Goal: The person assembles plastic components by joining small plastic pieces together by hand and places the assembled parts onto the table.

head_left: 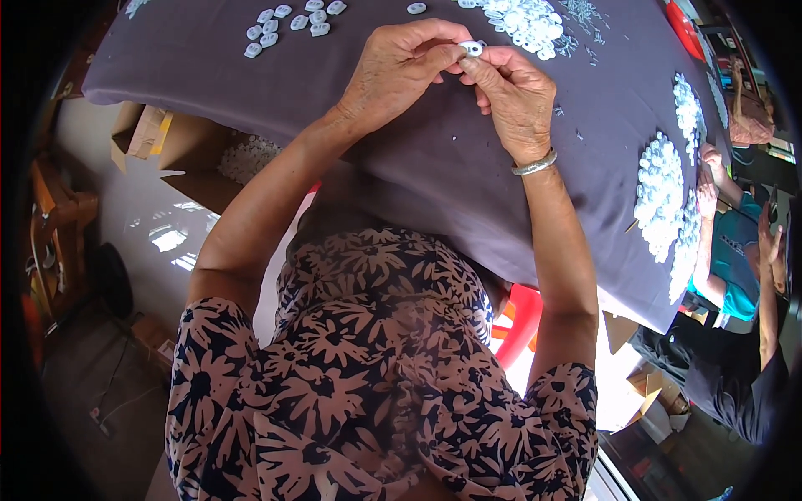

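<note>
White plastic piece between hands

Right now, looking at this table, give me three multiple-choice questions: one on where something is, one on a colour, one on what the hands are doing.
1. Where does the loose row of small white plastic pieces lie?
A. On the cloth, left of the hands
B. On the floor
C. In the cardboard box

2. What colour is the tablecloth?
A. Bright yellow
B. Greyish purple
C. Green

3. How is the single white piece held?
A. Lying free on the cloth
B. By the right hand alone
C. Pinched between the fingers of both hands

Answers:
1 A: the row sits on the cloth at the far left, apart from the hands.
2 B: the cloth is greyish purple all over.
3 C: the left hand and right hand meet on it, fingertips closed round it.
</note>
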Demonstrator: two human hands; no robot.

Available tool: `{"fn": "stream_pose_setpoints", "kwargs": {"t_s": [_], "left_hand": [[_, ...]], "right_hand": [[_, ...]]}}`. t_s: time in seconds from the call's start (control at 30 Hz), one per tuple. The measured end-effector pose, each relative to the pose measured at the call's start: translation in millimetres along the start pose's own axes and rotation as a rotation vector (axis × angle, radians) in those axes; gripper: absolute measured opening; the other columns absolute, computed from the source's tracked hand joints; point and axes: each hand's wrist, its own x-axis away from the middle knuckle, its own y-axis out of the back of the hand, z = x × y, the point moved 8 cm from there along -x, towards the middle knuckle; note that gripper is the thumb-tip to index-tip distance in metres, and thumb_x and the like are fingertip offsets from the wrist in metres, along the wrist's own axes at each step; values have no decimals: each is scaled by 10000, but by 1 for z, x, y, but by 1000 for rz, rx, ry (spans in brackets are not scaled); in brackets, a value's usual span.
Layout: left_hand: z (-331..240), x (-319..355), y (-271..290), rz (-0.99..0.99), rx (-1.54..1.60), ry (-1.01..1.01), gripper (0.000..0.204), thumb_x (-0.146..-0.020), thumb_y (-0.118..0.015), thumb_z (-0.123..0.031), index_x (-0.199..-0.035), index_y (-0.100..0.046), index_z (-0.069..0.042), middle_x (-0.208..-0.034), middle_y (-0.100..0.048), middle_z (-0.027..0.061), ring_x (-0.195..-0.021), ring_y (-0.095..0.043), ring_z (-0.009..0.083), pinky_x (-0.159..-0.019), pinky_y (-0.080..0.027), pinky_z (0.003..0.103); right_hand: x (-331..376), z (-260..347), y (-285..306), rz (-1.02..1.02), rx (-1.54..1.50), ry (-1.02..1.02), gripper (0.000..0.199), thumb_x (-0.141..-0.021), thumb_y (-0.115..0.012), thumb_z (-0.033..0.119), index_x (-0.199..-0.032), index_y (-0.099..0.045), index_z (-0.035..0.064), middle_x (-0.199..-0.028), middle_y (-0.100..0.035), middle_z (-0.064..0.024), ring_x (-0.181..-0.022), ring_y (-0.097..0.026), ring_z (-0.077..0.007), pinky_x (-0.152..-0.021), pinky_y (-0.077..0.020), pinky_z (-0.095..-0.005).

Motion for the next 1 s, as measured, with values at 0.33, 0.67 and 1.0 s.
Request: {"fn": "stream_pose_setpoints", "kwargs": {"t_s": [0.33,0.67,1.0], "left_hand": [[1,1,-2,78,16,44,205,-917,-589,-67,-1109,-634,-15,-922,-653,37,-809,-612,93,-721,-532,230],[-14,-1,-8,193,-110,8,368,-875,-619,-24,-1213,-473,-15,-766,-567,-23,-729,-530,38,-659,-417,190],[-9,0,-11,269,-61,126,420,-866,-622,-32,-1263,-484,-21,-782,-542,-36,-733,-501,45,-691,-413,211]], "right_hand": [[4,36,0,45,736,430,340,-712,-797,199,-973,-614,79,-861,-614,-14,-588,-586,-114,-528,-514,-256],[16,32,-20,241,1045,627,309,-809,-693,314,-949,-555,77,-841,-596,-57,-723,-633,-264,-580,-549,-359],[21,25,-25,294,1017,573,293,-828,-697,234,-843,-492,25,-757,-597,-116,-694,-617,-314,-566,-509,-382]]}}
